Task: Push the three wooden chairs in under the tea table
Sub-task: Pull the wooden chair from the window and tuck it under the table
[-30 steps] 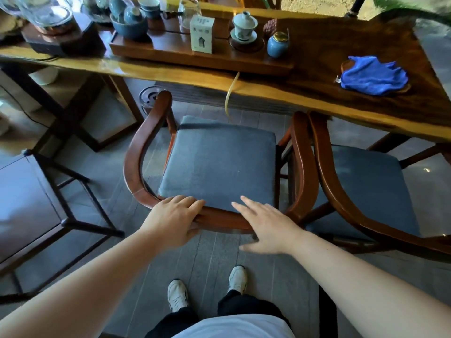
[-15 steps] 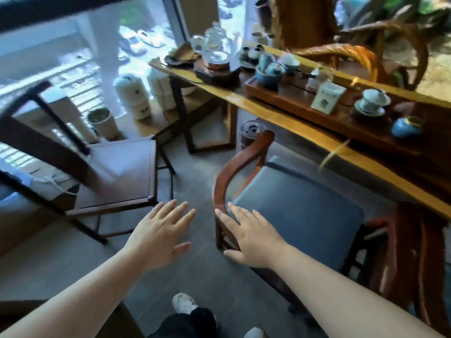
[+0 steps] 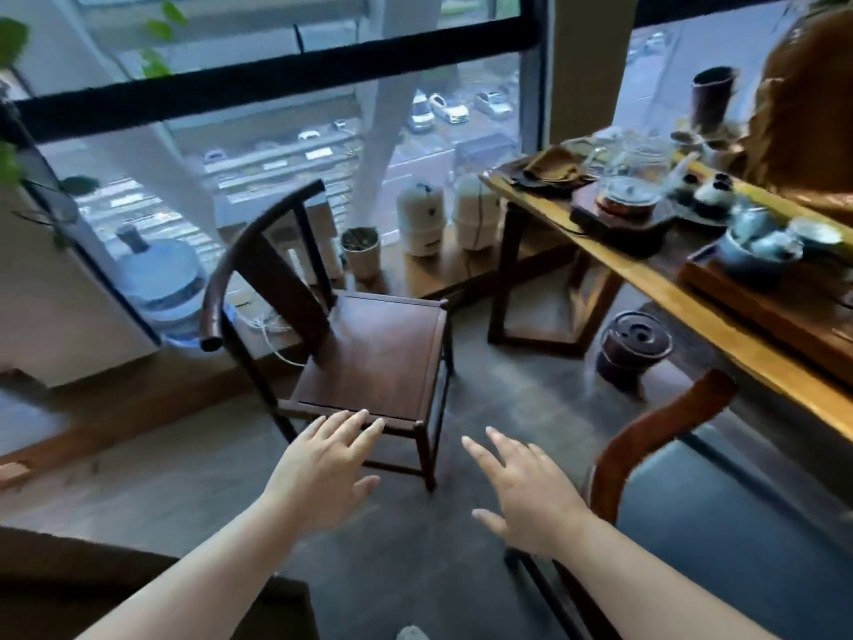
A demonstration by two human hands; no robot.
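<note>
A dark wooden chair (image 3: 374, 358) with a curved back rail stands in the middle of the floor, away from the tea table (image 3: 720, 316), its back toward the window. My left hand (image 3: 323, 464) hovers open just in front of its seat edge, touching nothing. My right hand (image 3: 526, 491) is also open with fingers spread, in the air between that chair and a cushioned armchair (image 3: 664, 427) at the lower right. The armchair's blue seat lies partly under the table's edge.
A dark round pot (image 3: 632, 348) sits on the floor by the table leg. Two white canisters (image 3: 443, 214), a small bin (image 3: 361, 251) and a water jug (image 3: 161, 279) line the window ledge. Tea ware crowds the table top. A dark sofa edge (image 3: 152, 588) is at lower left.
Both hands let go of the cushioned armchair's back rail. My view swung left, and the hands now reach open toward the dark wooden chair.
</note>
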